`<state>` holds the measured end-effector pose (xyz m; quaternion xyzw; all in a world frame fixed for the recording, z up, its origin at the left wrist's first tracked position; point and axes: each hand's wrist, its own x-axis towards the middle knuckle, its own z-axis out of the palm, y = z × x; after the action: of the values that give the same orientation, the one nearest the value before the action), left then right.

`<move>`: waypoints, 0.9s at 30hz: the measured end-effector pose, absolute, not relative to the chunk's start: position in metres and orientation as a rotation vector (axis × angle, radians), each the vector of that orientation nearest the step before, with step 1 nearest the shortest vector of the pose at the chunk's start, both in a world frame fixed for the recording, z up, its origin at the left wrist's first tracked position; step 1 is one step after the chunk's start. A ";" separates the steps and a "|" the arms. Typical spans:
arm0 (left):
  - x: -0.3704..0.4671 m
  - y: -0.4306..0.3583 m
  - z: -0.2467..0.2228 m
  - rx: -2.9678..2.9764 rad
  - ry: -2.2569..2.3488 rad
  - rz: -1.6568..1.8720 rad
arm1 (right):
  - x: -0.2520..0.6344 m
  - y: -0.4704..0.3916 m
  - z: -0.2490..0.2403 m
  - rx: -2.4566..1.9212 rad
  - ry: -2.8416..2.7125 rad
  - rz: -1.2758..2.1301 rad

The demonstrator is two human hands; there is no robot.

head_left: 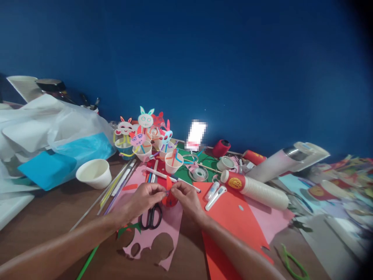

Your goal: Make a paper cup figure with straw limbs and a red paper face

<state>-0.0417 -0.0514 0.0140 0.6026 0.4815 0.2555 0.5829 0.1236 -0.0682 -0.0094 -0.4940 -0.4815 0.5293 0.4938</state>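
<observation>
Between the fingertips of both hands is a small red-orange paper cutout (170, 201), with one pointed ear-like piece rising from it. My left hand (148, 195) pinches its upper left side. My right hand (188, 197) pinches it from the right, fingers closed. The fingertips partly cover the cutout, so finer details are hidden. Just below my left hand lie the black handles of scissors (155, 217). Under them is a pink paper sheet (151, 254) with rounded holes cut in it. Behind the hands, a white paper cup (173, 165) bears pipe-cleaner pieces.
Rabbit-faced paper cups (142, 149) stand at the back. A red sheet (230, 225) lies to the right with a white cutter (215, 198) and a glue bottle (212, 191). Stacked cups (262, 190) lie beyond. An unused-looking cup (94, 173) is left, near pens (122, 179).
</observation>
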 end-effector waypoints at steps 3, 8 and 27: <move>-0.041 -0.050 0.012 1.457 1.122 0.597 | 0.124 -0.069 -0.010 -1.194 -1.178 1.316; -0.042 -0.047 0.010 1.561 1.120 0.605 | 0.125 -0.070 -0.011 -1.189 -1.177 1.335; -0.042 -0.046 0.013 1.624 1.130 0.570 | 0.123 -0.070 -0.014 -1.192 -1.162 1.405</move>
<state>-0.0425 -0.0455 0.0133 0.6759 0.4702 0.2374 0.5155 0.1235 -0.0705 -0.0139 -0.4851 -0.4726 0.5714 0.4633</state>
